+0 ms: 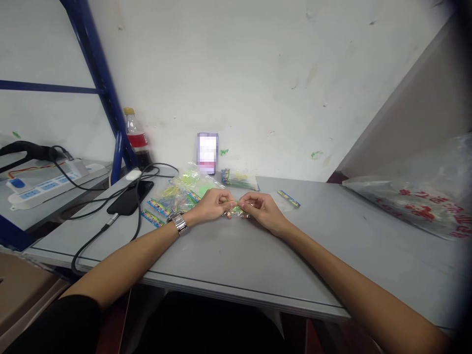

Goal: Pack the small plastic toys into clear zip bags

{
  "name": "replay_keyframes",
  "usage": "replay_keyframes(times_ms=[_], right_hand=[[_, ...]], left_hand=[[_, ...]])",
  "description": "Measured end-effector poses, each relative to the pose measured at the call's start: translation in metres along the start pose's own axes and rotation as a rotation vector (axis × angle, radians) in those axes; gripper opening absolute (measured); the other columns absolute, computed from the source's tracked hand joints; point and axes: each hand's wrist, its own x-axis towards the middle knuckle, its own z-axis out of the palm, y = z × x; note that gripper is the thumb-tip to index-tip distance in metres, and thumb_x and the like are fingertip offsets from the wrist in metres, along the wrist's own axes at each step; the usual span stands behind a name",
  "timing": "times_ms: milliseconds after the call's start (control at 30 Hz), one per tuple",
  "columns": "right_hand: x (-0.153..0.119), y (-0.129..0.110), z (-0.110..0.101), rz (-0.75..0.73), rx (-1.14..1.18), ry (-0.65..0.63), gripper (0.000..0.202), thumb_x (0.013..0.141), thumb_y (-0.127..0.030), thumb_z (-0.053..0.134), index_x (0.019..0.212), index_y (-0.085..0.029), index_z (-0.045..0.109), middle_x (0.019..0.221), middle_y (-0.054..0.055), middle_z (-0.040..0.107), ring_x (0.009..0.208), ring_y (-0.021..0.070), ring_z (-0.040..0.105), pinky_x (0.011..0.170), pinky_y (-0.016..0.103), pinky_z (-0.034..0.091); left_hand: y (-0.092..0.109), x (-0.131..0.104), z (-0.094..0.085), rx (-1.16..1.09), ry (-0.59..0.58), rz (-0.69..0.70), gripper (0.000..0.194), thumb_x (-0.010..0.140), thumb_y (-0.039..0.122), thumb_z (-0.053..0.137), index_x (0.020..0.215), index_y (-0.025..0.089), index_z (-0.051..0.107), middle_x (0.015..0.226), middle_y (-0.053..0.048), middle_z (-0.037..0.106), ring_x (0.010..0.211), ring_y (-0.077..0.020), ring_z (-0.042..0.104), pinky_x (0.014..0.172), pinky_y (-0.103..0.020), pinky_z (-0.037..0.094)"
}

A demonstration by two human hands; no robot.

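Observation:
Close together over the middle of the grey table (228, 255), my left hand (216, 204) and my right hand (261, 210) pinch a small clear plastic packet (236, 211) with green and yellow in it. The fingers of both hands are closed on its upper edge. Just left of and behind my left hand lies a pile of clear bags (188, 179) with yellow and green pieces. Colourful printed strips (158, 207) lie beside my left wrist. Behind my hands is a filled packet (240, 179), and a clear packet with a printed strip (288, 199) lies to the right.
A lit phone (207, 153) leans on the wall. At the left are a dark phone (130, 199) on a cable, a cola bottle (137, 140), a power strip (55, 187) and a blue frame (96, 64). A large plastic bag (424, 196) stands right.

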Motion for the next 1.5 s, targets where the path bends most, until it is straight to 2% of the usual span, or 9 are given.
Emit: replay_keyframes(times_ms=[233, 467, 767, 1300, 1500], right_hand=[[0.003, 0.001, -0.001, 0.000, 0.022, 0.038, 0.030, 0.072, -0.047, 0.069, 0.072, -0.018, 0.064, 0.072, 0.003, 0.061, 0.063, 0.0145, 0.055, 0.063, 0.032, 0.049], [0.004, 0.001, -0.003, 0.030, 0.062, 0.130, 0.031, 0.069, -0.047, 0.072, 0.069, -0.018, 0.062, 0.068, 0.001, 0.058, 0.060, 0.0142, 0.055, 0.064, 0.032, 0.047], [0.008, 0.009, -0.005, 0.049, 0.197, 0.184, 0.036, 0.058, -0.049, 0.080, 0.064, -0.018, 0.063, 0.065, 0.002, 0.060, 0.053, 0.0130, 0.054, 0.058, 0.033, 0.049], [0.010, 0.015, -0.007, 0.025, 0.219, 0.258, 0.035, 0.062, -0.046, 0.080, 0.071, -0.016, 0.064, 0.063, 0.001, 0.058, 0.057, 0.0143, 0.057, 0.061, 0.033, 0.048], [0.012, 0.017, -0.008, 0.027, 0.209, 0.270, 0.034, 0.063, -0.045, 0.078, 0.072, -0.016, 0.064, 0.064, 0.000, 0.057, 0.055, 0.0128, 0.055, 0.059, 0.031, 0.047]], left_hand=[[0.002, 0.002, 0.001, -0.024, 0.041, 0.010, 0.030, 0.080, 0.041, 0.066, 0.074, 0.012, 0.060, 0.059, -0.002, 0.063, 0.057, -0.0136, 0.064, 0.057, -0.021, 0.044], [-0.006, 0.008, -0.004, -0.127, 0.155, -0.037, 0.026, 0.080, 0.035, 0.069, 0.076, 0.010, 0.060, 0.063, -0.002, 0.064, 0.053, -0.0124, 0.063, 0.058, -0.023, 0.047], [-0.006, 0.009, -0.005, -0.073, 0.213, -0.044, 0.026, 0.080, 0.032, 0.068, 0.068, 0.012, 0.056, 0.056, 0.001, 0.060, 0.047, -0.0101, 0.060, 0.052, -0.020, 0.043], [-0.010, 0.013, -0.006, -0.135, 0.261, -0.097, 0.023, 0.080, 0.030, 0.069, 0.073, 0.012, 0.055, 0.059, 0.001, 0.061, 0.048, -0.0108, 0.061, 0.054, -0.022, 0.045], [-0.017, 0.015, -0.008, -0.076, 0.264, -0.015, 0.022, 0.082, 0.031, 0.066, 0.073, 0.013, 0.056, 0.062, -0.001, 0.065, 0.048, -0.0081, 0.057, 0.052, -0.020, 0.044]])
